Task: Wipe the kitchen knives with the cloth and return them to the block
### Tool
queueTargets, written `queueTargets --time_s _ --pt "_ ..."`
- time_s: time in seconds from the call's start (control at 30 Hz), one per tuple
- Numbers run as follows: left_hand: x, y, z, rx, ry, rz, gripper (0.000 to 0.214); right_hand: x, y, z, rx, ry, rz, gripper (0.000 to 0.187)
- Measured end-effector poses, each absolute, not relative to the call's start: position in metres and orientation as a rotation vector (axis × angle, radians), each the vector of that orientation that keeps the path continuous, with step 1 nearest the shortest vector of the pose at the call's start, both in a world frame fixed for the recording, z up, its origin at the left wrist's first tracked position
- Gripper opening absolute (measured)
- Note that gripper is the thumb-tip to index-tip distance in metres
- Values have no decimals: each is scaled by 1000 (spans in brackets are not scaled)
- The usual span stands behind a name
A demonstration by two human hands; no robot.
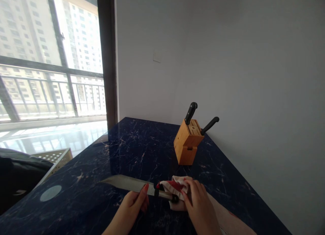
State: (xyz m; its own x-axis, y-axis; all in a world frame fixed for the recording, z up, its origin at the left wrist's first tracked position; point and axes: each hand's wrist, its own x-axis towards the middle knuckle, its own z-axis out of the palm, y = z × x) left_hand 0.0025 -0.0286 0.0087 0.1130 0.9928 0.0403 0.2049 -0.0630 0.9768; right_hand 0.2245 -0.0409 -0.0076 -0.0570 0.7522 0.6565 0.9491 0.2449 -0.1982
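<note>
A large kitchen knife (127, 183) lies low over the dark blue marble counter (114, 154), its blade pointing left. My left hand (134, 203) pinches the blade near the handle. My right hand (198, 201) presses a red and white cloth (172, 187) around the knife's handle. Behind them a wooden knife block (187, 143) stands near the wall, with two black-handled knives (191, 112) stuck in it.
A grey wall runs along the counter's right side. A large window with a dark frame (108, 59) is at the left. A perforated beige box (54, 157) and a dark object (17, 174) sit left of the counter. A pale round spot (50, 193) marks the counter.
</note>
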Motion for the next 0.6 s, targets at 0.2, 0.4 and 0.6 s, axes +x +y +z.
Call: queueTargets --time_s 0.2,0.4,0.6 --pt "6 -29 -9 1568 1208 955 55 214 -46 -5 -1367 -1866 -407 18" --pt "8 -36 -16 1584 1132 941 45 181 -61 -9 -1176 -2001 -204 17" --pt "9 -39 -9 1554 1141 912 44 180 -58 -10 -1178 -2035 -144 16"
